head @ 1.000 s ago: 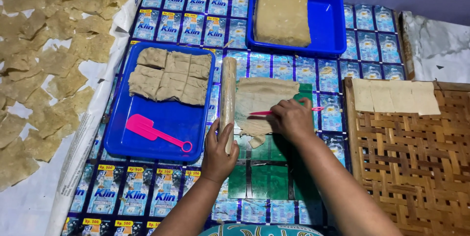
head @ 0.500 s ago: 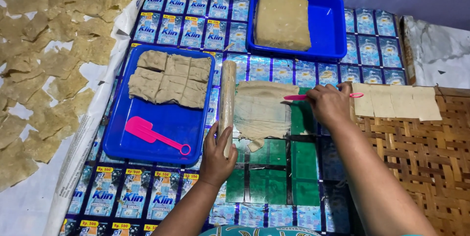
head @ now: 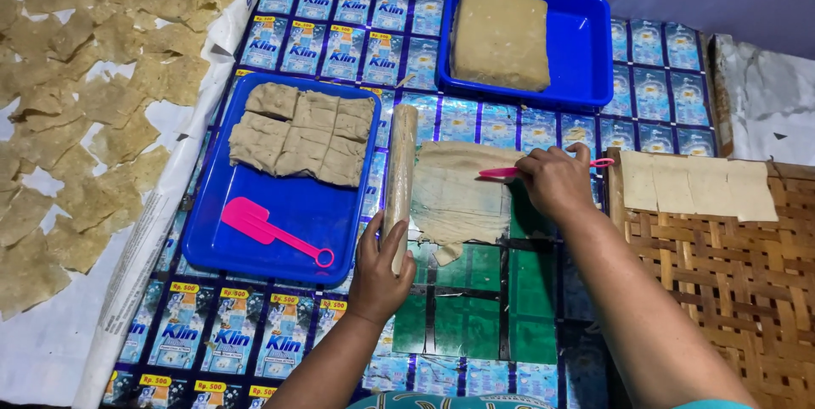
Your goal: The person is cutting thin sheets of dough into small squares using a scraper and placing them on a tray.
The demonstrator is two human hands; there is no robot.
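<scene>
My left hand (head: 379, 271) grips the near end of a dough-wrapped rolling pin (head: 401, 173) lying lengthwise on the mat. A thin beige dough sheet (head: 458, 198) unrolls from it to the right. My right hand (head: 556, 182) holds a pink plastic cutter (head: 509, 171) over the far right part of that sheet, blade pointing left. Right of this hand, cut rectangular dough sheets (head: 696, 186) lie in a row on a woven bamboo tray (head: 730, 290).
A blue tray (head: 280, 231) at left holds several folded dough pieces (head: 301, 133) and a pink scraper (head: 272, 229). A second blue tray (head: 586, 53) at the back holds a dough block (head: 501, 37). Many dried dough squares (head: 85, 112) lie on white paper at far left.
My right hand with the pink cutter moved right and away from me, off the middle of the sheet, then came back a little left. My left hand stayed on the rolling pin.
</scene>
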